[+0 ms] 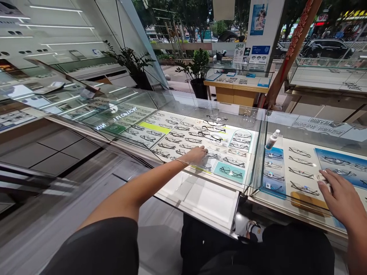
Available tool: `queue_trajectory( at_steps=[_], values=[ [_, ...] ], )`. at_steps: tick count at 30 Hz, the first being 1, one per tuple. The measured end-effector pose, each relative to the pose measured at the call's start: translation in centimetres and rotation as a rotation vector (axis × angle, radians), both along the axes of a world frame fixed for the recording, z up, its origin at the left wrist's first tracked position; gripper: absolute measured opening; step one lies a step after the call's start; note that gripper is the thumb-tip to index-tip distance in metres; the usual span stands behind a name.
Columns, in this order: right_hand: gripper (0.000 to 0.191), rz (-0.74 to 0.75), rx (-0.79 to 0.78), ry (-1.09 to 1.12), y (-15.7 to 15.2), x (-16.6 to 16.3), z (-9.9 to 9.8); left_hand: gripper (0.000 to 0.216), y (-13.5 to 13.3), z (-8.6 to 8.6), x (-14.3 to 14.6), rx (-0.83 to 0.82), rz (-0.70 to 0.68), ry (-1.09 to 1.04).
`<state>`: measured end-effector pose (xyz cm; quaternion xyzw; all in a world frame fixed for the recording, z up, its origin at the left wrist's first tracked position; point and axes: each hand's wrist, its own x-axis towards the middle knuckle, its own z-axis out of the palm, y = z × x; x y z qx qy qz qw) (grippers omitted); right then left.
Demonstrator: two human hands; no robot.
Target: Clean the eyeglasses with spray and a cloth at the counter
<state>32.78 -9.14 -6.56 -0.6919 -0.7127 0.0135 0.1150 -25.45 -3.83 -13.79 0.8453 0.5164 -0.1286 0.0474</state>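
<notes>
My left hand [196,154] reaches over the middle of the glass display case, its fingers curled down and close together. What they hold, if anything, is too small to make out. Rows of eyeglasses [190,140] lie around that hand, and a pair of eyeglasses [230,172] sits on a teal card to its right. Below my left forearm, a white drawer [206,200] is pulled out from the case. My right hand [341,194] is closed around a small white object [319,176], mostly hidden by the fingers, above the right-hand case.
A spray bottle [272,139] stands upright on the glass of the right-hand case. Inside that case are eyeglasses on a blue panel [344,162] and a yellow-brown case [309,203]. Potted plants [197,72] and a wooden display table [236,93] stand beyond, by the window.
</notes>
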Motion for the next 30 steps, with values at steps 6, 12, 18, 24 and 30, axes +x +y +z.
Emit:
queue_trajectory(
  at_steps=[6, 12, 18, 24, 30],
  values=[
    [0.084, -0.009, -0.028, -0.010, -0.4, -0.6, 0.7, 0.037, 0.1, -0.4, 0.7, -0.023, 0.011, 0.031],
    [0.082, 0.021, 0.010, 0.007, -0.4, -0.3, 0.3, 0.041, 0.4, -0.6, 0.8, -0.050, 0.015, 0.032],
    [0.080, 0.041, 0.042, 0.024, -0.4, -0.1, 0.2, 0.037, 0.3, 0.6, 1.5, -0.057, 0.042, 0.043],
    [0.086, 0.040, 0.052, 0.021, -0.3, 0.0, -0.1, 0.025, -3.7, 2.7, 3.8, -0.136, 0.128, 0.073],
    [0.095, 0.032, 0.054, 0.015, -0.3, 0.0, -0.3, 0.004, -10.6, 9.0, 7.5, -0.558, -0.003, -0.265]
  ],
)
